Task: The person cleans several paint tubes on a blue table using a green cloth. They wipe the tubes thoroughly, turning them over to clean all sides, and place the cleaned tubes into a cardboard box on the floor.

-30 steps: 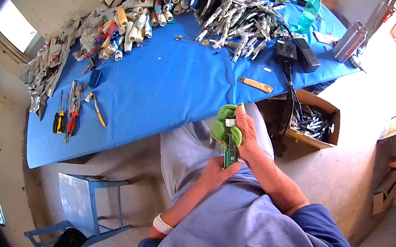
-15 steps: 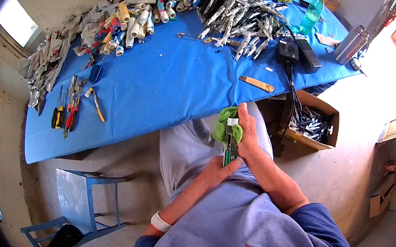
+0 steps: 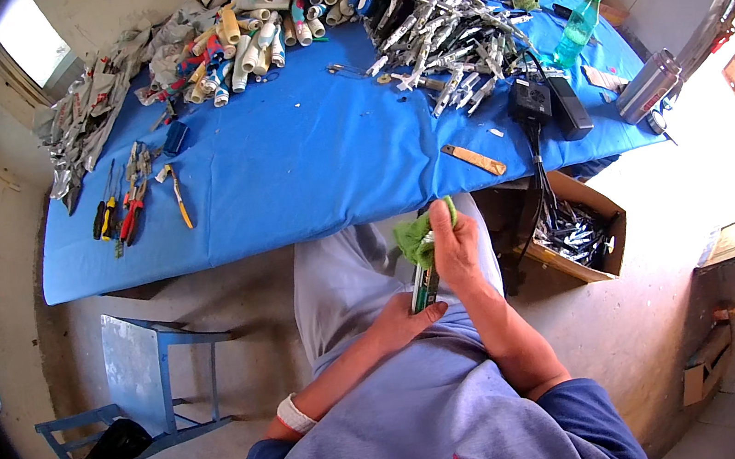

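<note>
Over my lap, my left hand point(image 3: 405, 318) grips the lower handle end of a green-handled plier tool point(image 3: 424, 285) held upright. My right hand point(image 3: 454, 246) presses a green cloth point(image 3: 413, 236) around the tool's upper part. Both hands sit just in front of the near edge of the blue-covered table point(image 3: 304, 173).
On the table lie a heap of metal pliers point(image 3: 443, 29), a pile of coloured handle grips point(image 3: 267, 29), a few finished tools point(image 3: 127, 201), a wooden stick point(image 3: 473, 160), black power adapters point(image 3: 546, 104) and a green bottle point(image 3: 578, 27). A cardboard box of parts point(image 3: 576, 230) stands right, a blue stool point(image 3: 141, 380) left.
The view has shifted slightly. My right hand with the cloth has slid a little along the tool while my left hand keeps its grip on the handle.
</note>
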Demonstrator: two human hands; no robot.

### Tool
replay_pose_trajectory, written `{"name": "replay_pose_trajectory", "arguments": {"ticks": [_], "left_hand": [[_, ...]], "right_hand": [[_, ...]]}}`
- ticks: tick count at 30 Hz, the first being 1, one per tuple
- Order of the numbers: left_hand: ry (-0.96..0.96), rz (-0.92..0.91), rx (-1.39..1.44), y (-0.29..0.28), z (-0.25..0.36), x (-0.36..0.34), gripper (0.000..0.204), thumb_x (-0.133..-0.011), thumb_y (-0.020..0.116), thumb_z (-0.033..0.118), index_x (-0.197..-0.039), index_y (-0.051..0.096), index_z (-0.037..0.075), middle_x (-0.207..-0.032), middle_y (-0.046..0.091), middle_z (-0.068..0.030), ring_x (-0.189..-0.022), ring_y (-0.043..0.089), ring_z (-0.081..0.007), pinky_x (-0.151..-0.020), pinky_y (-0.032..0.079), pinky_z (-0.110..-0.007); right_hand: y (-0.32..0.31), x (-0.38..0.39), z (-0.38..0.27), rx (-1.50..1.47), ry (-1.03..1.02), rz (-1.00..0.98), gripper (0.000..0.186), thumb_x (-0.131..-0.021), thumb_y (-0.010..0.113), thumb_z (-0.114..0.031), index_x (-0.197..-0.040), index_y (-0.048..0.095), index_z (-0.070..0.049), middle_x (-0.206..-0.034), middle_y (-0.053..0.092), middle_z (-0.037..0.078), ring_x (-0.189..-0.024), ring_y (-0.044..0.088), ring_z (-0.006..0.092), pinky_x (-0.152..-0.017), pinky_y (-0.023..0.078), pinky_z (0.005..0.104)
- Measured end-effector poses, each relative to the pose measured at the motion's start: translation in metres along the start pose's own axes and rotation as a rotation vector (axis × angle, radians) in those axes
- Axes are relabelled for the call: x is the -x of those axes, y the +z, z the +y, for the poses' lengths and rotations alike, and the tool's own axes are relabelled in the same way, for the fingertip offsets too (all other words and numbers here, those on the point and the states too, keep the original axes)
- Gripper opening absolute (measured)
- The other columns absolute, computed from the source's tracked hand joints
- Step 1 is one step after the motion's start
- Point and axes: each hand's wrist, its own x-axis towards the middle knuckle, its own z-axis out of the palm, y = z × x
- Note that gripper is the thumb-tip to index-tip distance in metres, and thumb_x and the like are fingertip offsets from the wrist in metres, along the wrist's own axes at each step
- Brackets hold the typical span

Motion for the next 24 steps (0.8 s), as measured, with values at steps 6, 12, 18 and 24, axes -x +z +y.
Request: {"name": "replay_pose_trajectory", "arguments": {"ticks": [6,12,18,24], "left_hand": [[0.093,-0.014,0.272,0.004,-0.017,-0.001,0.035,-0.092,0.073,0.035,-0.08,0.065,0.003,-0.069,0.059,0.0002,-0.063,0.053,-0.0094,-0.058,0.043,-0.029],[0.018,-0.019,0.663,-0.002,-0.019,0.005,0.027,-0.09,0.073,0.029,-0.09,0.066,0.003,-0.078,0.065,-0.0057,-0.068,0.059,-0.012,-0.06,0.045,-0.026],[-0.009,-0.044,0.559,-0.003,-0.001,0.014,0.03,-0.087,0.072,0.033,-0.083,0.063,0.005,-0.075,0.063,-0.0077,-0.068,0.057,-0.0137,-0.064,0.045,-0.03],[-0.037,-0.1,0.622,-0.004,-0.006,0.012,0.031,-0.087,0.072,0.034,-0.08,0.06,0.006,-0.072,0.059,-0.0064,-0.067,0.055,-0.0135,-0.072,0.048,-0.032]], "right_hand": [[-0.006,0.001,0.004,-0.181,0.147,-0.034,0.056,-0.104,0.047,-0.054,-0.081,0.062,-0.005,-0.071,0.058,-0.002,-0.062,0.053,0.006,-0.055,0.042,0.0251],[-0.002,0.012,0.009,-0.054,-0.002,-0.321,0.031,-0.103,0.057,-0.023,-0.119,0.063,0.002,-0.096,0.068,0.003,-0.083,0.061,0.0133,-0.075,0.052,0.0283],[-0.022,0.005,0.001,0.487,-0.11,-0.388,0.03,-0.095,0.07,-0.019,-0.12,0.065,-0.003,-0.088,0.071,0.01,-0.079,0.067,0.0173,-0.072,0.052,0.0315],[-0.032,0.002,0.0,0.711,-0.222,-0.322,0.032,-0.089,0.078,-0.023,-0.112,0.07,-0.002,-0.083,0.073,0.014,-0.073,0.072,0.0198,-0.066,0.054,0.0323]]}}
